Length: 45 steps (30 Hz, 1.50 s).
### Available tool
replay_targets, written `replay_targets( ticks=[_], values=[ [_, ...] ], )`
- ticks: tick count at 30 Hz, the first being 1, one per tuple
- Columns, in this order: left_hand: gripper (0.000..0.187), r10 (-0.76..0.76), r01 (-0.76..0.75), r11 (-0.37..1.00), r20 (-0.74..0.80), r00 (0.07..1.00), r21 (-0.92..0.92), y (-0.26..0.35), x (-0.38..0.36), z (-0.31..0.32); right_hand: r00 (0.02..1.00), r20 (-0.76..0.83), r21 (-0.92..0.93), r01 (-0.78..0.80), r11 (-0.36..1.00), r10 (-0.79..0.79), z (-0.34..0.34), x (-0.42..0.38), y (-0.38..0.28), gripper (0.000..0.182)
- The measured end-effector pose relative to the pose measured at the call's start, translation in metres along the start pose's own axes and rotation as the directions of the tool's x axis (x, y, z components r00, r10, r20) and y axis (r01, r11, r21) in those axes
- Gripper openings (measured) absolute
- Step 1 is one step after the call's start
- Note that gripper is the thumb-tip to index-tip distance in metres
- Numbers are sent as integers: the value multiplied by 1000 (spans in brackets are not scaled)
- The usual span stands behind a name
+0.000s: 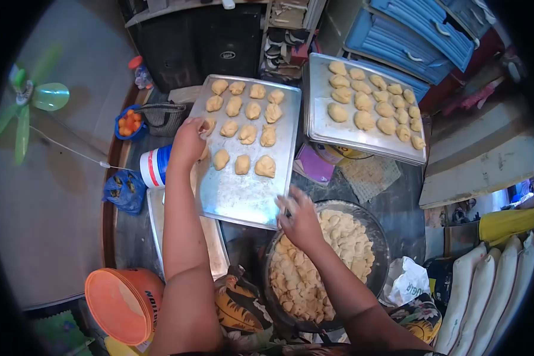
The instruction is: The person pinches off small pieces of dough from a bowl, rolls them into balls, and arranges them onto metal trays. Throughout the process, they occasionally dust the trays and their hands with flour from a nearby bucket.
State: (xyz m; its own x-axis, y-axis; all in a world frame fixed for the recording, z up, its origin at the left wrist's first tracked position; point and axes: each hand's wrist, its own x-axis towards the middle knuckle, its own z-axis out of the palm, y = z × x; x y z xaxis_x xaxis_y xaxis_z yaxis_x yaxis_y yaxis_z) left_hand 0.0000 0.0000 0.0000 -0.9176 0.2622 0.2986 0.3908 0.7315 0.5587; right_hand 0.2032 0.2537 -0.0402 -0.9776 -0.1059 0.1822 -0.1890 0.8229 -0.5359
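A metal baking tray (243,199) holds several rows of pale yellow dough pieces (247,134). At its left edge my left hand (188,142) has its fingers curled against a dough piece (209,126), and the hand and forearm partly hide that side of the row. My right hand (299,218), dusted pale and slightly blurred, hovers by the tray's lower right corner with fingers apart and nothing visible in them. Below it stands a wide dark basin (381,252) full of cut dough lumps (347,237); my right forearm crosses over it.
Stacked trays (362,139) with more dough pieces stand at the right. Another metal tray (219,252) lies under my left arm. Around these are an orange bucket (121,302), a blue-and-white container (154,166), a blue bag (124,191), a green fan (50,96) and blue drawers (391,38).
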Motion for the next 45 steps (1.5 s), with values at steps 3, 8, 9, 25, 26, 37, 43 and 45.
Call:
replay_targets(
  ticks=[3,8,9,25,26,37,43,45],
  values=[
    [24,98,-58,985,-253,962,160,13,-9,-36,945,323,-64,-31,997,50,-34,-62,3,41],
    [37,-153,158,987,-150,977,22,42,-62,-57,594,782,-288,72,955,191,-84,-200,17,35],
    [39,-114,121,991,-123,986,57,51,-74,-55,518,827,-286,51,957,219,-94,-219,11,37],
    [49,-102,3,983,528,843,184,226,-222,-24,787,595,-233,-28,972,165,-123,-307,8,41],
    [45,-125,26,980,515,848,197,219,-217,-18,765,619,-176,-82,981,175,-124,-299,0,41],
    [31,-282,195,959,629,724,205,186,-179,29,994,28,36,103,994,-104,-49,-4,-71,30],
    [33,-191,80,981,776,601,179,224,-201,81,991,116,-51,77,996,-70,32,171,-85,33],
    [33,-132,43,991,812,569,130,230,-203,98,977,171,-125,152,980,-130,56,184,-92,32]
  ],
)
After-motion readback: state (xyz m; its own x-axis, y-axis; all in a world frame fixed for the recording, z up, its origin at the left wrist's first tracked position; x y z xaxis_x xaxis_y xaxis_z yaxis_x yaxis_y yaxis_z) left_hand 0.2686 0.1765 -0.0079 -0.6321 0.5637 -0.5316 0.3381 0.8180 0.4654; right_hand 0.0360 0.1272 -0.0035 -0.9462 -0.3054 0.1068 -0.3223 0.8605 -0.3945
